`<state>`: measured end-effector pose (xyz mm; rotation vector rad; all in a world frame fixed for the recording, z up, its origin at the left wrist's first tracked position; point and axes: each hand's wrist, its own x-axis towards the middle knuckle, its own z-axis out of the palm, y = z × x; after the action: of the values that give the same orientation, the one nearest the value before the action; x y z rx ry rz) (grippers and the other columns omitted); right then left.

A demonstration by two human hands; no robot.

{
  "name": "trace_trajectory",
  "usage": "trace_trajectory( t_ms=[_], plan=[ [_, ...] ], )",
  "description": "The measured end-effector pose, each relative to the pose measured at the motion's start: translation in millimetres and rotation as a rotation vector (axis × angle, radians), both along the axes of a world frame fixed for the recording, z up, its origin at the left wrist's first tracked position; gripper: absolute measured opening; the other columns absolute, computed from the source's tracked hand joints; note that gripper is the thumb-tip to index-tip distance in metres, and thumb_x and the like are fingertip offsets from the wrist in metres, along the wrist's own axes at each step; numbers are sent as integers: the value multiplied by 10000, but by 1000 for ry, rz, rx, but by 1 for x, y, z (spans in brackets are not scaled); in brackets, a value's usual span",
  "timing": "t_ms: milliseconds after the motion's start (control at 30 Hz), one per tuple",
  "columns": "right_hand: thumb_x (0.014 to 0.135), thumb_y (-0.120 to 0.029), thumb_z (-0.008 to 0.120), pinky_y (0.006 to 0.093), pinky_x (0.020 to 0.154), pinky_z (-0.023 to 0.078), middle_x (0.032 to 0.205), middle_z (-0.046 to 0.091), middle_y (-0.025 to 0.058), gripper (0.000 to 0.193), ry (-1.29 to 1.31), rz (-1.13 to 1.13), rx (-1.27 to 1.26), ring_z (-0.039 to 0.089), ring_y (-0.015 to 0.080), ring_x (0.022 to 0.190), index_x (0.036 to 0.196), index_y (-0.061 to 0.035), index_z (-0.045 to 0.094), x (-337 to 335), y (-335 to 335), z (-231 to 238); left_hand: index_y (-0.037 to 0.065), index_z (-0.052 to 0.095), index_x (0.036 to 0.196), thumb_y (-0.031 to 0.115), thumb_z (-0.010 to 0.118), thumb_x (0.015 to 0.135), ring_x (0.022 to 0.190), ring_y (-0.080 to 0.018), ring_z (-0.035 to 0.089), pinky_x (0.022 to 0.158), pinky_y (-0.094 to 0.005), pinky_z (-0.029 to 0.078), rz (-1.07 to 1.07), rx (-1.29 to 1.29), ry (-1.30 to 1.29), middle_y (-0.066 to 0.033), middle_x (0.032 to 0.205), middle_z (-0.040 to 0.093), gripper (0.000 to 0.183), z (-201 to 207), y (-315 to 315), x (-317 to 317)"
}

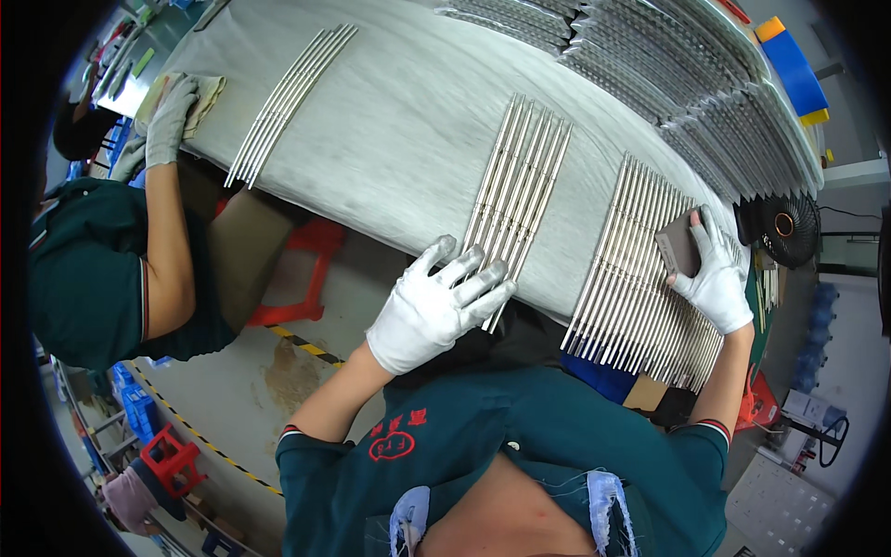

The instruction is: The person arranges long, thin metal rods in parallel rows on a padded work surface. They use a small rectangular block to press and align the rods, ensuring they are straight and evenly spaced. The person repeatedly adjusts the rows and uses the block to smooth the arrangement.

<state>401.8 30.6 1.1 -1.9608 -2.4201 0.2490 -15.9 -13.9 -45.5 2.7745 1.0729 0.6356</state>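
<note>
Head view: left hand (425, 317) is splayed wide, nothing gripped that I can see, over the metal rods (520, 172) mid-frame; probably touching, hard to tell from here. Right of frame, the right hand's (720, 286) thumb and fingers pinch a grey block (678, 245) against the wider rod batch (620, 265).

Brt, even light; glare on metal rods (624, 269); edges bent w/ blk rim.

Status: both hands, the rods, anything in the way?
Left hand open over middle rods, near end. Right hand gripping grey block at right-hand rods. Block and hand hide some of those.
</note>
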Motion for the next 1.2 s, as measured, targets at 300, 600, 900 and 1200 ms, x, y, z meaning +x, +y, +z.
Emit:
trace_trajectory(
  t_ms=[300, 600, 900, 1200],
  plan=[
    [723, -275, 813, 426, 1143, 409, 1577, 365, 262, 828, 263, -89, 39, 463, 411, 1392, 1433, 19, 508, -65, -2, 11, 128, 631, 1271, 181, 742, 686, 1057, -267, 650, 958, -483, 525, 17, 59, -53, -69, 1209, 667, 598, -1, 4, -5],
    [659, -330, 836, 503, 1170, 350, 1576, 348, 267, 837, 260, -81, -65, 377, 457, 1429, 1403, -51, 576, -79, 0, 11, 159, 622, 1289, 214, 770, 675, 1041, -255, 652, 951, -458, 530, -25, 76, -42, -55, 1205, 673, 635, 1, 7, -9],
    [684, -359, 779, 551, 1145, 350, 1586, 368, 174, 651, 271, 565, 85, 383, 446, 1394, 1298, -170, 676, -157, 37, 25, 153, 644, 1213, 360, 807, 760, 1047, -237, 681, 959, -446, 533, -78, 25, -28, -62, 1158, 696, 524, 15, -2, -16],
    [735, -269, 737, 583, 1113, 380, 1587, 393, 125, 524, 178, 750, 3, 396, 451, 1374, 1258, -229, 722, -173, 56, 30, 124, 652, 1163, 410, 785, 784, 1068, -252, 679, 975, -421, 541, -41, 59, -89, -75, 1193, 688, 493, 14, -8, -8]
  ],
)
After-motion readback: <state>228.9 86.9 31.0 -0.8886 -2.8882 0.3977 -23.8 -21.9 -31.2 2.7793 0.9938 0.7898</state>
